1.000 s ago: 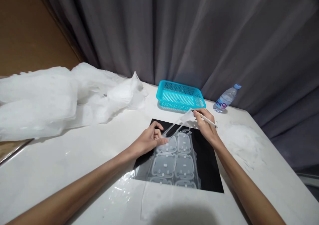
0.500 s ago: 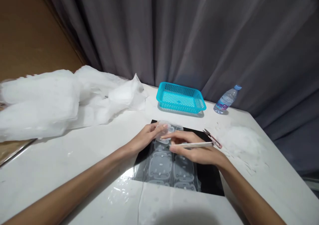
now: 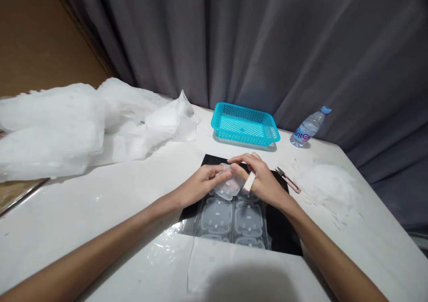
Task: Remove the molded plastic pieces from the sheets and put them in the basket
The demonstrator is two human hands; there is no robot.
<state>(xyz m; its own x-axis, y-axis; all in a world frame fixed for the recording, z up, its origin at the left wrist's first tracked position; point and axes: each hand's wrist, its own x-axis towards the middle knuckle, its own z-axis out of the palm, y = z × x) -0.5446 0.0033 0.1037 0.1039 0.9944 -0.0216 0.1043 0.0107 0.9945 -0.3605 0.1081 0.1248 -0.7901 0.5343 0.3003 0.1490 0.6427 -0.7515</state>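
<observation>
My left hand (image 3: 197,186) is closed, pinching a translucent, round-cornered plastic piece (image 3: 228,189) between thumb and fingers. At the right side of that piece, my right hand (image 3: 266,182) has its thumb and fingertips on or very near its upper edge. A slim white stick (image 3: 249,181) is tucked in the right hand; its exact kind is not clear. Beneath both hands, a clear sheet with several similar frosted shapes (image 3: 216,216) lies over a black board (image 3: 284,237). The hands cover the sheet's far part.
Small pink-handled snips (image 3: 290,182) lie right of the board, beside a white fluffy heap (image 3: 329,186) with thin scraps. Behind stand a blue mesh basket (image 3: 245,137) and a water bottle (image 3: 307,129). White padded sheets (image 3: 67,128) pile up on the left.
The right hand has turned, so the stick now points down toward me instead of lying sideways. The plastic piece has tilted and shows more fully between my hands.
</observation>
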